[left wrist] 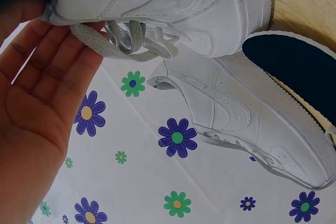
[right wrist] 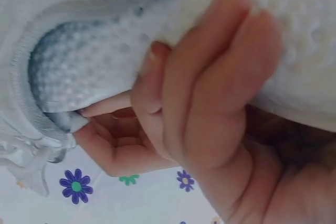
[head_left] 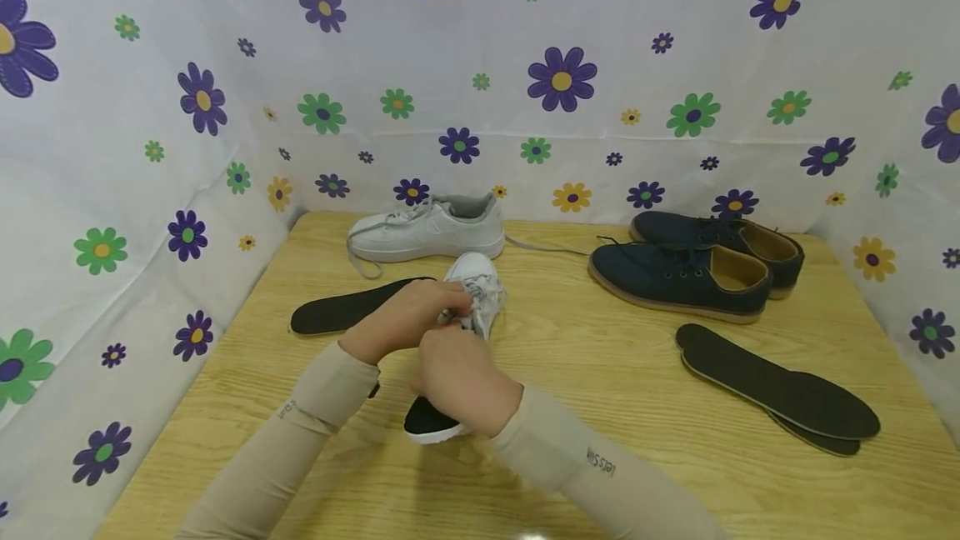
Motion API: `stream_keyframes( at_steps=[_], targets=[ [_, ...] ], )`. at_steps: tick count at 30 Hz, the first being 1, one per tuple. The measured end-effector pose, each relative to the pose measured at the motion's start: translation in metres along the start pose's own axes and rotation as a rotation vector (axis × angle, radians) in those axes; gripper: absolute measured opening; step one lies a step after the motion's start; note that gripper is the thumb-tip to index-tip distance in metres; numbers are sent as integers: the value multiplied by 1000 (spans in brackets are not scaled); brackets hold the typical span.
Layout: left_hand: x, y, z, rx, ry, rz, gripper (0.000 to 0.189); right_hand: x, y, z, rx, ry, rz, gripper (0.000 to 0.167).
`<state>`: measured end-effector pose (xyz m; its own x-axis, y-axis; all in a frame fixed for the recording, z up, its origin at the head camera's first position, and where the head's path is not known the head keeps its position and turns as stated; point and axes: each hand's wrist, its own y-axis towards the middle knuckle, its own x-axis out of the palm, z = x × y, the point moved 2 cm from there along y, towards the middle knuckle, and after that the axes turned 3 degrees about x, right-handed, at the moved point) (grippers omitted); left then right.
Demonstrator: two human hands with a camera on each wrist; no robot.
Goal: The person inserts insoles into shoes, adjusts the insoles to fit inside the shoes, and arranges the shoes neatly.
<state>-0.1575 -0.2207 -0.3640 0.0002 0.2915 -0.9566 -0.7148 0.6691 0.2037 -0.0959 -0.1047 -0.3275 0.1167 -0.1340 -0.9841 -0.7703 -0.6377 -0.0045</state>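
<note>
A white lace-up sneaker [head_left: 470, 266] stands toe-away at the middle of the table. My left hand [head_left: 415, 307] pinches the edge of its opening at the tongue, between thumb and fingers; its loose laces [left wrist: 100, 42] hang beside these fingers. Curled around an insole [right wrist: 294, 85] is my right hand [head_left: 467, 377]. This insole has a black top and a white, dimpled underside. Its front end reaches into the sneaker's opening, while the heel end sticks out toward me. In the right wrist view the left fingers [right wrist: 134, 153] show just below the insole.
Behind lies the other white sneaker [head_left: 442, 232], a lace trailing right. A black insole [head_left: 330, 312] lies at the left. Two navy lace-up shoes [head_left: 645, 277] stand at the back right, with two overlapping dark insoles [head_left: 780, 386] in front. A flowered cloth [head_left: 495, 115] hangs behind the table.
</note>
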Motion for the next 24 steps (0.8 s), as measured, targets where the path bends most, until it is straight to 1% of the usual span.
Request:
stream_keyframes(
  at_steps=[3,7,10,13,17,19,22,24],
  targets=[
    [0,0,-1,2,-13,15,24,1,1,3,-7,23,36,36],
    [0,0,-1,0,-34,22,25,3,3,7,-13,42,72,39],
    [2,0,0,-7,-49,22,25,7,6,10,4,61,81,42],
    [3,-1,-1,-5,-68,25,23,13,9,13,42,90,88,37],
    [4,-1,-1,5,-93,34,22,20,13,16,119,153,80,30],
    [4,-2,-1,3,-99,34,23,23,13,17,144,179,81,30],
    [4,-3,0,2,-102,32,23,23,8,15,160,150,91,32],
    [4,-3,0,3,-97,34,21,19,2,11,154,76,79,39]
  ],
)
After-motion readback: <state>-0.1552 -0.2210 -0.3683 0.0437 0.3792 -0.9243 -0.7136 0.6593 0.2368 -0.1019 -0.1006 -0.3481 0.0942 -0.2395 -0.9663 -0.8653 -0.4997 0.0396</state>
